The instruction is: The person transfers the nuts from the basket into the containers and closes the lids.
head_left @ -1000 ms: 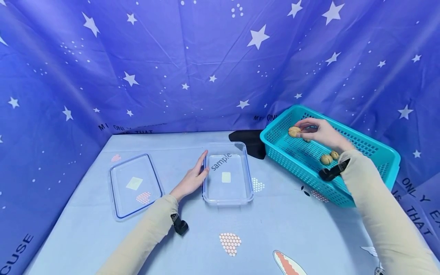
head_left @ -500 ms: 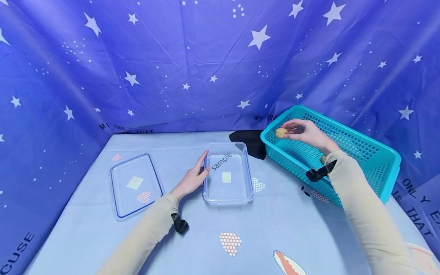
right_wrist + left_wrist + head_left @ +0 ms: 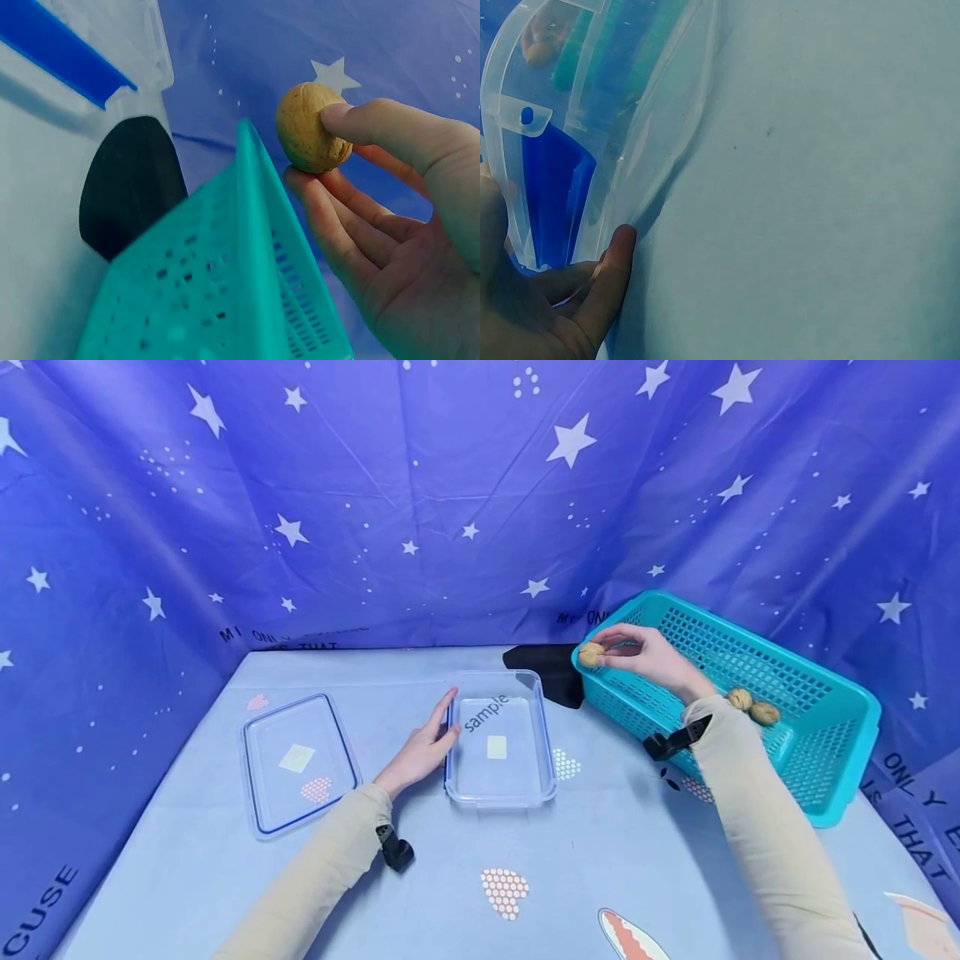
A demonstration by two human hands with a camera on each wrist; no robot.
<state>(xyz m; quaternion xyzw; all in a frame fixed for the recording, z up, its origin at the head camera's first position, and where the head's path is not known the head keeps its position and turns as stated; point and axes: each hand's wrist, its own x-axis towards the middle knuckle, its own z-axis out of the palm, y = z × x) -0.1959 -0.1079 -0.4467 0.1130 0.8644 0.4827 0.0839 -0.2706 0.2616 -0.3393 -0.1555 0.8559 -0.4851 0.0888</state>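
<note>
My right hand (image 3: 651, 658) pinches a walnut (image 3: 591, 654) between thumb and fingers, above the left end of a teal plastic basket (image 3: 843, 697). In the right wrist view the walnut (image 3: 309, 129) is held beyond the basket's rim (image 3: 251, 195). Two more walnuts (image 3: 764, 713) show in the basket, close to my right sleeve. A clear plastic food container (image 3: 498, 799) with blue side clips stands without its lid in the middle. Against its left side rests my left hand (image 3: 418, 755), fingers extended; the left wrist view has the fingers (image 3: 615, 262) along the wall.
A clear lid (image 3: 330, 806) with a blue seal lies flat on the table at left. Behind the container and against the basket is a flat black object (image 3: 542, 670). Pale printed cloth covers the table (image 3: 420, 885), and a starry blue curtain (image 3: 420, 585) encloses it.
My right hand has carried the walnut leftward across the basket to its left rim. Walnuts formerly behind the right arm now show. The left hand and container have stayed put.
</note>
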